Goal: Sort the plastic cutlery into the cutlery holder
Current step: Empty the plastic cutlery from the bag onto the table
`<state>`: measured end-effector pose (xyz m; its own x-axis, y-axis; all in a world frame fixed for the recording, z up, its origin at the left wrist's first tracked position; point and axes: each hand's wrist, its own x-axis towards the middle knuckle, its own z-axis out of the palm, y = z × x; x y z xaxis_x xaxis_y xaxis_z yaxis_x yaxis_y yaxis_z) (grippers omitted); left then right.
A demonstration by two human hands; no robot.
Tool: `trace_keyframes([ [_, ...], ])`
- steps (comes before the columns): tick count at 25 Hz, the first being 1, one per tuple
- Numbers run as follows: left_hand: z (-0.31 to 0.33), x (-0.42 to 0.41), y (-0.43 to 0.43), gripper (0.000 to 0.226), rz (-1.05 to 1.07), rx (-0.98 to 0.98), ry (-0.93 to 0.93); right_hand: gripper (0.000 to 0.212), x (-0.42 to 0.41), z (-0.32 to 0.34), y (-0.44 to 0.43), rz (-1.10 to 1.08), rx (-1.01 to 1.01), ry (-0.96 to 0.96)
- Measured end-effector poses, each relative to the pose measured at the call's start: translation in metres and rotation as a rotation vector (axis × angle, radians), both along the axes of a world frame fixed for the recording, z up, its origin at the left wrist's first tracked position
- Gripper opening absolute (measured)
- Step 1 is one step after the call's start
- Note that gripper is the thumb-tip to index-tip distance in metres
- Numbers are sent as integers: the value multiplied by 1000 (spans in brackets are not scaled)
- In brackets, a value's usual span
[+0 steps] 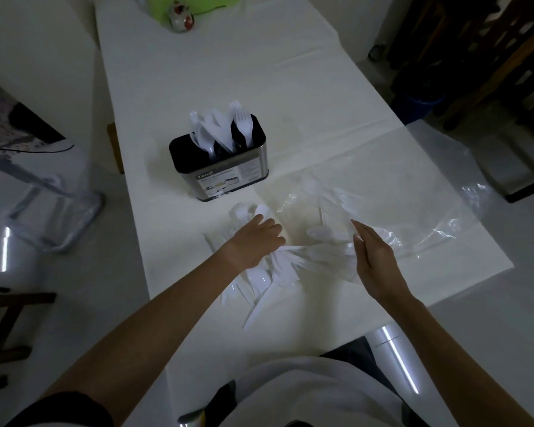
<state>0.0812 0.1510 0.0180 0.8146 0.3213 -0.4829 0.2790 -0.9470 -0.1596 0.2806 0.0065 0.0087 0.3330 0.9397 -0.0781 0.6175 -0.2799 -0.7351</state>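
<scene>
The left hand rests on the cutlery heaped on the counter, its fingers curled into the pile; whether they grip a piece cannot be told. The right hand hovers edge-on, fingers straight and together, holding nothing. The holder stands beyond the left fingers.

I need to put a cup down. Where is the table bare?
Bare: the table beyond the cutlery holder, toward the teapot. Crowded: the loose cutlery and plastic bag around both hands.
</scene>
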Motion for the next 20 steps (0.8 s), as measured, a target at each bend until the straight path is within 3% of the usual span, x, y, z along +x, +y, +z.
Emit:
trace_keyframes([
  [2,5,-6,-3,55,63,-27,72,44,-1,0,0,1,-4,-3],
  [5,17,2,-7,77,192,-225,144,45,-2,-1,0,9,10,-7],
  [9,6,47,-20,74,306,-409,-311,55,-1,-2,0,-11,19,13],
  [10,-2,59,-25,73,307,-410,-365,56,-1,-2,0,-19,16,13],
  [13,-26,81,-36,75,234,-312,-299,56,-1,-4,-1,-28,9,20],
  [17,-29,81,-36,48,124,-172,-288,55,3,-7,-2,-25,13,23],
  [20,-24,64,-30,40,131,-163,-253,55,4,-7,0,-17,21,41],
])
